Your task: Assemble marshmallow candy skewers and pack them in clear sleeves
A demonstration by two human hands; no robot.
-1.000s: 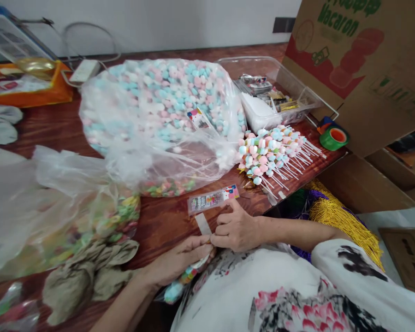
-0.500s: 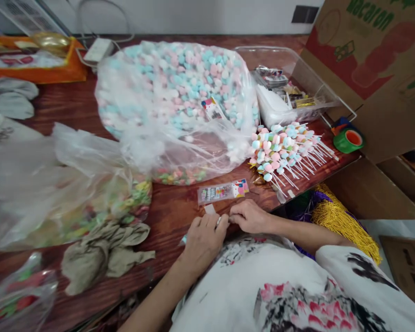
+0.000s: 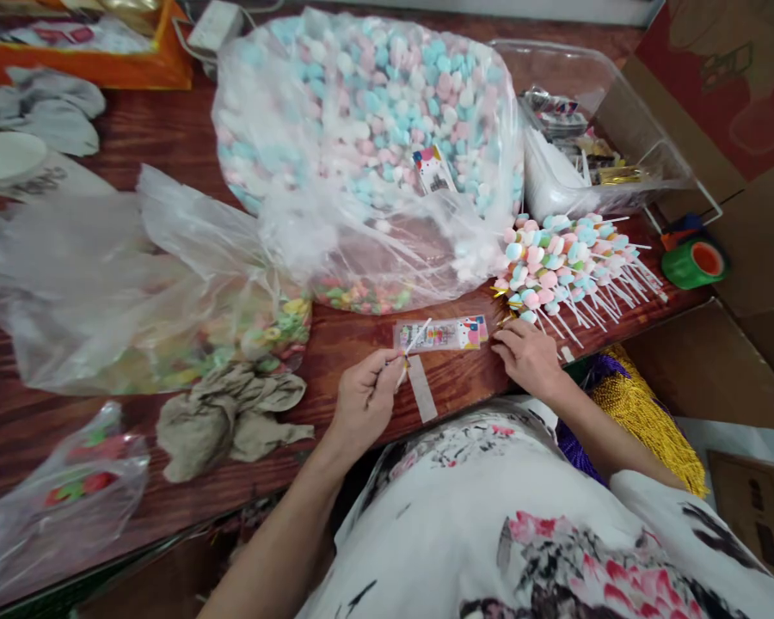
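Note:
My left hand (image 3: pixel 365 397) is closed in a pinch on a thin white stick (image 3: pixel 411 349) that points up over a small clear printed sleeve (image 3: pixel 439 334) lying on the wooden table (image 3: pixel 168 137). My right hand (image 3: pixel 527 354) rests just right of that sleeve, fingers curled, its fingertips at the sleeve's end; what it holds, if anything, I cannot make out. A pale strip (image 3: pixel 421 389) lies on the table between my hands. A pile of pastel candy skewers (image 3: pixel 564 262) sits beyond my right hand.
A big clear bag of pink, blue and white candies (image 3: pixel 367 137) fills the middle. A second bag of mixed-colour candies (image 3: pixel 135 301) lies left, with a crumpled brown cloth (image 3: pixel 225 417) below it. A clear tray (image 3: pixel 593 146), green tape roll (image 3: pixel 693 262) and cardboard box (image 3: pixel 735 103) stand right.
Both hands rose from my lap edge onto the table. The left hand now pinches a stick near the sleeve, and the right hand moved right to the sleeve's end. The camera tilted down.

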